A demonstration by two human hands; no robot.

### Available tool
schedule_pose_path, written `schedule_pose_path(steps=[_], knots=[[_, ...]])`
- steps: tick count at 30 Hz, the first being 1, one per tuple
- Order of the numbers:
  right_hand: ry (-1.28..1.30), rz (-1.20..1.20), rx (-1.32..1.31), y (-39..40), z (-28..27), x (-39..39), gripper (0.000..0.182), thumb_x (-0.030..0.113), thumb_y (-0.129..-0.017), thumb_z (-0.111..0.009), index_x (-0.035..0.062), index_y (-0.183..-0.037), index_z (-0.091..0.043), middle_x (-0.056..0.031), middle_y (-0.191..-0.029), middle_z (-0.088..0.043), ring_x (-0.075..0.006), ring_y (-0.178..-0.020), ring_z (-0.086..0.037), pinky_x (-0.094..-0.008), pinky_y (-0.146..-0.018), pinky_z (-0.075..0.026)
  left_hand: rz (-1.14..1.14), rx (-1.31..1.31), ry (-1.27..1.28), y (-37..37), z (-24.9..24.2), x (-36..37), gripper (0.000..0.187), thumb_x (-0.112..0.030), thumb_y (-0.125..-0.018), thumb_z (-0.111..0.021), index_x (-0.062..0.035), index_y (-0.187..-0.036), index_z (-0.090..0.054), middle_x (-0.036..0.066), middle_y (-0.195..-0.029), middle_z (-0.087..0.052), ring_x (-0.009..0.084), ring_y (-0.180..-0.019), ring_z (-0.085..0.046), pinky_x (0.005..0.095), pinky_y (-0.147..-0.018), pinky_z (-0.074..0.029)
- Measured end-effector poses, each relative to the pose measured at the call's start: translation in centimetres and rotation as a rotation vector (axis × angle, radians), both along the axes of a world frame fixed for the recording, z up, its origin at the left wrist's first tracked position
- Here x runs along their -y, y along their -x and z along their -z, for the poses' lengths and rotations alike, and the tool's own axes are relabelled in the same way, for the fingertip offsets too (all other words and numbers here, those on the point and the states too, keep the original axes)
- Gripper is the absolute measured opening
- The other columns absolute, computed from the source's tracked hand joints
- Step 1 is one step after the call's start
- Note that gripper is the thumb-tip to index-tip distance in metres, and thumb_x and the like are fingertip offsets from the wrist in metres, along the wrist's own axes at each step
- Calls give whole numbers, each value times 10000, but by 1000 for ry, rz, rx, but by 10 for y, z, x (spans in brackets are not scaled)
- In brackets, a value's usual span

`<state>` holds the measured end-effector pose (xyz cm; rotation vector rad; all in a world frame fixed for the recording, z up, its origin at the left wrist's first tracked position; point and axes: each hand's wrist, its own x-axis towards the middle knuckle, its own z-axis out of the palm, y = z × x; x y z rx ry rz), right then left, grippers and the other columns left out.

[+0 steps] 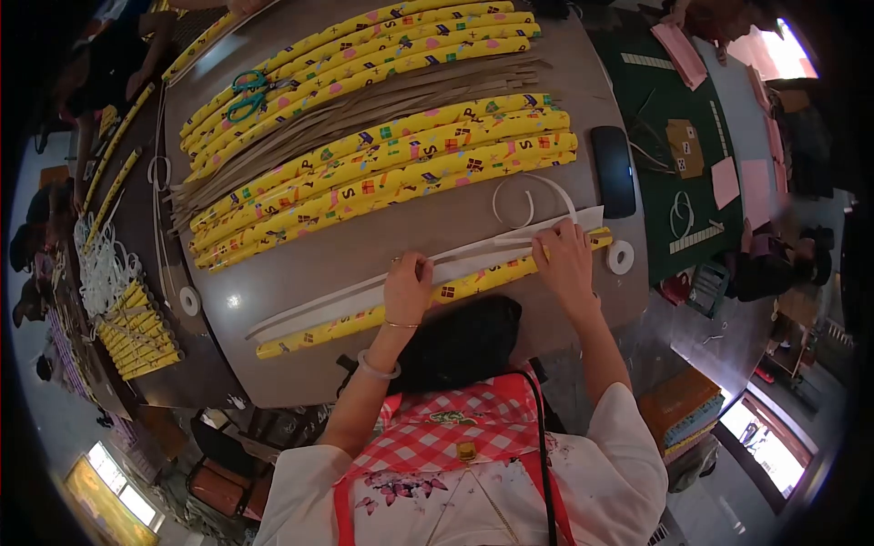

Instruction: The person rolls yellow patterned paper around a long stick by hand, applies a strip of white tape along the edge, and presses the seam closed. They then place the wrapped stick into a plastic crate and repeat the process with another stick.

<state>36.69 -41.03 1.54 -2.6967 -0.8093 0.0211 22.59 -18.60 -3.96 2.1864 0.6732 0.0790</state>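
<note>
A length of yellow printed wrapping paper [464,289] lies partly rolled on the table before me, its white underside [319,309] showing along the far edge. A narrow brown-grey strip [355,284] runs along that white side. My left hand [407,287] is closed over the middle of the sheet, fingertips curled together; whatever they pinch is hidden. Near the right end my right hand [566,259] has its fingers pressed together at a thin white tape [566,198], which curls up in a loop beyond them. A white tape roll [620,257] lies right of that hand.
Several yellow paper rolls [391,196] lie across the table, with brown strips [364,109] and green-handled scissors [246,96] among them. A dark phone-like object [612,171] lies at the right edge. Bundled yellow rolls [141,332] lie on the left table. Other people work around.
</note>
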Motion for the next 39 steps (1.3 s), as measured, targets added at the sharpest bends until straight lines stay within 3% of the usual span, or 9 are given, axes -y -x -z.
schedule_pose_path(steps=[8, 10, 14, 20, 25, 28, 32, 34, 39], knots=[[81, 131, 82, -34, 6, 27, 74, 145, -748, -651, 80, -770, -622, -96, -881, -505, -274, -854, -521, -396, -741, -407, 40, 6, 18, -2, -7, -3, 148, -142, -803, -713, -25, -838, -629, 116, -697, -618, 250, -637, -622, 344, -604, -500], [104, 161, 91, -42, 8, 34, 75, 144, -746, -649, 78, -770, -623, -97, -886, -507, -273, -856, -521, -396, -743, -407, 27, -40, 58, -2, -8, -2, 124, -104, -808, -673, -28, -831, -577, 135, -730, -602, 308, -691, -603, 407, -632, -479], [144, 224, 143, -52, 6, 46, 91, 137, -731, -651, 85, -800, -619, -91, -883, -518, -286, -870, -543, -403, -738, -427, 59, -49, 44, -3, -7, -5, 128, -111, -802, -680, -31, -821, -581, 126, -718, -598, 304, -685, -599, 407, -641, -478], [194, 294, 215, -69, -1, 66, 111, 162, -752, -644, 65, -804, -632, -94, -901, -520, -264, -882, -534, -393, -769, -417, 47, -56, 48, -3, -3, -5, 142, -129, -795, -690, -31, -796, -588, 122, -710, -597, 297, -663, -594, 403, -615, -479], [203, 336, 257, -82, -3, 80, 95, 149, -761, -637, 72, -816, -634, -101, -897, -525, -273, -865, -550, -398, -745, -435, 53, -55, 17, -2, 0, -7, 146, -134, -799, -710, -16, -817, -626, 110, -690, -637, 237, -621, -630, 342, -593, -501], [203, 358, 305, -92, -8, 88, 81, 141, -766, -634, 80, -819, -631, -107, -906, -531, -284, -856, -563, -404, -736, -449, 42, -60, 49, -3, -4, -6, 138, -122, -791, -704, -24, -814, -609, 118, -687, -599, 285, -653, -596, 390, -609, -482], [208, 411, 354, -109, -12, 106, 120, 173, -778, -634, 80, -852, -652, -103, -931, -530, -264, -879, -544, -388, -744, -425, 63, -58, 47, -2, -2, -8, 133, -120, -795, -700, -22, -819, -614, 124, -684, -608, 282, -656, -603, 385, -609, -484], [238, 454, 348, -119, -13, 117, 104, 171, -781, -640, 84, -837, -646, -106, -953, -537, -275, -887, -549, -390, -745, -425, 61, -75, 25, -3, -2, -8, 152, -145, -810, -706, -14, -827, -629, 107, -681, -636, 231, -605, -620, 340, -592, -496], [69, 535, 352, -137, -16, 145, 75, 160, -813, -629, 90, -839, -626, -112, -957, -541, -306, -864, -573, -420, -727, -451, 93, -61, 20, -4, -4, -9, 162, -150, -809, -713, -14, -822, -627, 106, -682, -637, 232, -609, -622, 343, -590, -495]])
